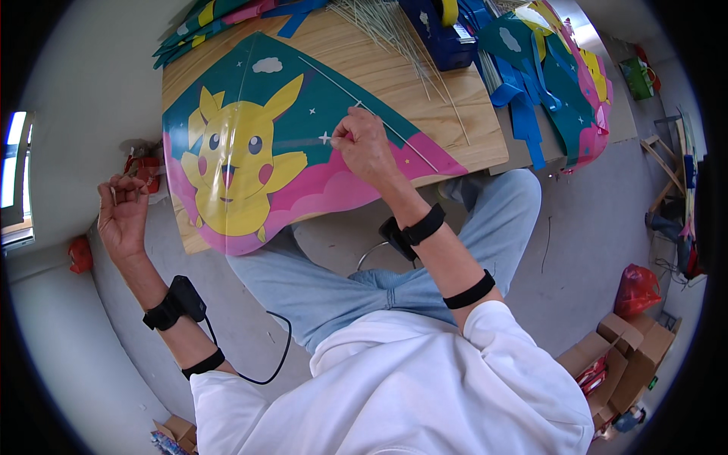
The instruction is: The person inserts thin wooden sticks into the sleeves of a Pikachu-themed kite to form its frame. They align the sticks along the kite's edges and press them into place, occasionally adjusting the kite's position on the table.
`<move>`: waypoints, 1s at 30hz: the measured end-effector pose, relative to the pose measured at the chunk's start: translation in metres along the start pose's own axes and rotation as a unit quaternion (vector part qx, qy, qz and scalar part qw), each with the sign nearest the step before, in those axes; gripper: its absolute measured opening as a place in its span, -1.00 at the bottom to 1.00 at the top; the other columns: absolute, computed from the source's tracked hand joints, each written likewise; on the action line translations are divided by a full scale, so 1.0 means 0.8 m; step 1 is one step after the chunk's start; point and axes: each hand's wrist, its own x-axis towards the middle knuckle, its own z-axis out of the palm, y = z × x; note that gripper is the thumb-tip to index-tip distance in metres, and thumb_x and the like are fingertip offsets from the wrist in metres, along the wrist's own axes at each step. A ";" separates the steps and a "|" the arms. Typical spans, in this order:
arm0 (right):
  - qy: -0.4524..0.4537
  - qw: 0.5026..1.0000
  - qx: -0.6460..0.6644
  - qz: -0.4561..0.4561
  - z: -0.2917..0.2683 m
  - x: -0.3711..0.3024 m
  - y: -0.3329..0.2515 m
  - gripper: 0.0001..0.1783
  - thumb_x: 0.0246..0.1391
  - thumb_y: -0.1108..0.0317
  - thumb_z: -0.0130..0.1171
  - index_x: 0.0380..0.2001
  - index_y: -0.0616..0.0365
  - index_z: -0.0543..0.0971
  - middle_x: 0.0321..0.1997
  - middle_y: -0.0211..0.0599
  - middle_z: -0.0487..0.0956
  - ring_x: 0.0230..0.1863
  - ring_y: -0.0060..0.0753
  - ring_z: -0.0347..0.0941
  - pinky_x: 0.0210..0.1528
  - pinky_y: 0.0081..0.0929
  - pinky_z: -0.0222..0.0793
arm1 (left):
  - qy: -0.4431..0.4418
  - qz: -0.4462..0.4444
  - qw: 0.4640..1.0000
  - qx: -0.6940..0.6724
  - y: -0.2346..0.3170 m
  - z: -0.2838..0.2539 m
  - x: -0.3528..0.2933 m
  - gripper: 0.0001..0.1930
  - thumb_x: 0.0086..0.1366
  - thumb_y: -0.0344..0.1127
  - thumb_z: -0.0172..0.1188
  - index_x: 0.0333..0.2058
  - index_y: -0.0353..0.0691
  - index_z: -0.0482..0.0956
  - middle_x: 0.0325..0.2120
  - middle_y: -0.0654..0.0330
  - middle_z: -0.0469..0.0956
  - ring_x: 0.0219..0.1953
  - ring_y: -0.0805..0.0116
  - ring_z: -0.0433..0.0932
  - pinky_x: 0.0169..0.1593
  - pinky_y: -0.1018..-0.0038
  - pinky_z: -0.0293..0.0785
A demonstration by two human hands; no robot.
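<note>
A diamond-shaped kite [318, 87] lies on the wooden table, green above and pink below, with a yellow cartoon animal on it. My right hand [362, 144] is over its right half, thumb and fingers pinched together. A faint greyish strip [299, 142] runs across the kite up to these fingertips; I cannot tell whether they grip it. Just beyond the hand, a thin white rod [398, 133] lies along the kite's upper right edge. My left hand [123, 216] is raised beside the table's left edge, apart from the kite, fingers curled toward the thumb; what they hold, if anything, is hidden.
Thin sticks [379, 30] lie loose at the back of the wooden table [474, 114], beside a dark blue box [447, 45]. More printed kite sheets [561, 98] and blue strips [523, 102] hang at the right. Cardboard boxes [633, 364] and a red bag [638, 290] stand on the floor.
</note>
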 end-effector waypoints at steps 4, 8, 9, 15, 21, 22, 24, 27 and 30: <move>-0.015 0.999 0.039 0.034 0.002 -0.001 -0.002 -0.88 -0.14 0.53 0.32 -0.47 0.23 0.58 0.19 0.20 0.38 0.30 0.11 0.24 0.17 -0.26 0.28 | 0.007 0.010 1.000 0.005 0.003 -0.002 0.000 -0.87 0.27 -0.43 0.20 -0.24 -0.27 0.48 -0.28 0.16 0.44 -0.14 0.29 0.39 0.13 0.17 0.29; 0.011 0.998 0.035 0.047 0.000 -0.001 -0.007 -0.89 -0.14 0.54 0.31 -0.48 0.23 0.57 0.22 0.27 0.34 0.32 0.13 0.22 0.13 -0.29 0.33 | 0.009 0.008 1.000 0.004 0.002 -0.002 0.000 -0.87 0.27 -0.43 0.20 -0.23 -0.27 0.48 -0.28 0.15 0.44 -0.15 0.29 0.39 0.13 0.16 0.29; 0.012 0.999 0.030 0.043 -0.001 -0.001 -0.006 -0.89 -0.14 0.55 0.31 -0.47 0.23 0.57 0.22 0.28 0.34 0.32 0.13 0.22 0.11 -0.30 0.33 | 0.011 0.009 1.000 0.003 0.001 -0.001 0.000 -0.88 0.28 -0.43 0.19 -0.23 -0.27 0.47 -0.28 0.15 0.44 -0.15 0.29 0.39 0.13 0.16 0.29; 0.019 1.000 0.014 0.020 -0.002 0.001 0.002 -0.89 -0.14 0.56 0.30 -0.47 0.24 0.57 0.20 0.25 0.36 0.28 0.12 0.27 0.06 -0.32 0.37 | 0.011 0.006 1.000 -0.002 -0.001 -0.002 0.001 -0.87 0.28 -0.42 0.19 -0.23 -0.28 0.47 -0.27 0.15 0.44 -0.14 0.29 0.40 0.13 0.14 0.29; -0.012 0.996 0.069 0.050 -0.010 -0.011 0.007 -0.91 -0.12 0.47 0.28 -0.47 0.18 0.58 0.20 0.20 0.36 0.28 0.21 0.21 0.18 -0.02 0.25 | 0.001 0.004 1.000 0.014 -0.003 -0.001 0.001 -0.86 0.28 -0.44 0.19 -0.22 -0.32 0.45 -0.27 0.13 0.43 -0.16 0.29 0.38 0.11 0.16 0.30; -0.015 0.996 0.069 0.049 -0.012 -0.019 0.004 -0.91 -0.12 0.47 0.28 -0.47 0.18 0.57 0.19 0.20 0.37 0.27 0.21 0.22 0.17 -0.03 0.26 | 0.002 0.007 1.000 0.017 -0.004 0.001 0.001 -0.85 0.28 -0.45 0.19 -0.22 -0.33 0.45 -0.27 0.12 0.42 -0.16 0.29 0.38 0.10 0.17 0.30; -0.010 0.997 0.065 0.048 -0.025 -0.039 0.001 -0.90 -0.13 0.50 0.26 -0.45 0.18 0.56 0.15 0.20 0.39 0.25 0.22 0.24 0.15 -0.04 0.27 | 0.004 -0.003 1.000 0.008 -0.010 0.004 0.002 -0.85 0.28 -0.45 0.18 -0.22 -0.34 0.44 -0.28 0.12 0.43 -0.17 0.29 0.38 0.11 0.18 0.29; -0.001 0.999 0.028 0.021 -0.054 -0.078 -0.003 -0.89 -0.12 0.54 0.23 -0.44 0.19 0.53 0.07 0.19 0.43 0.23 0.24 0.27 0.12 -0.05 0.29 | -0.005 -0.013 1.000 -0.003 -0.027 0.019 -0.004 -0.84 0.29 -0.45 0.18 -0.21 -0.36 0.44 -0.30 0.12 0.43 -0.18 0.29 0.38 0.11 0.21 0.28; 0.006 1.000 0.011 0.011 -0.084 -0.121 0.003 -0.89 -0.11 0.57 0.20 -0.44 0.21 0.51 0.00 0.16 0.45 0.20 0.26 0.29 0.08 -0.06 0.32 | -0.028 -0.039 0.999 -0.009 -0.053 0.035 -0.013 -0.85 0.29 -0.44 0.18 -0.21 -0.35 0.46 -0.32 0.13 0.43 -0.18 0.29 0.38 0.11 0.23 0.28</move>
